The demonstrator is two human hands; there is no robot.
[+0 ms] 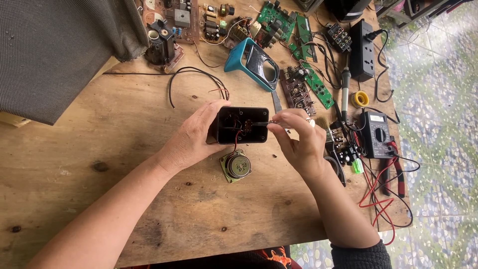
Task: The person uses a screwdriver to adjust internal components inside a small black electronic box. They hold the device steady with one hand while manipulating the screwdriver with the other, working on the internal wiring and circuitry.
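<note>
Your left hand [191,139] is wrapped around the left end of a small black plastic casing [239,124], palm against its side and thumb along the top edge, holding it just off the table [114,164] with its open cavity facing you. Inside the cavity you can see thin wires and a small part, though they are too small to tell in detail.

Your right hand [298,142] is just to the right of the casing, fingers pinched closed around a slim metal tool [260,122] whose tip reaches leftward into the opening. What kind of tool it is cannot be told from here.

Directly below the casing, between your two wrists, a small round speaker [236,166] lies on the table with its magnet side up, joined to the casing by a thin red wire [235,143].

Beyond your left hand a loop of black wire [196,74] lies on the wood. Beyond your right hand lies a teal and black front cover [253,64], with green circuit boards [313,82] farther off. To the right of your right hand are a soldering iron [344,92], a roll of solder [360,98], a black multimeter [377,132] with red and black leads [378,199], and red-handled pliers [393,172]. A grey fabric panel [59,50] covers the far corner beyond your left forearm.
</note>
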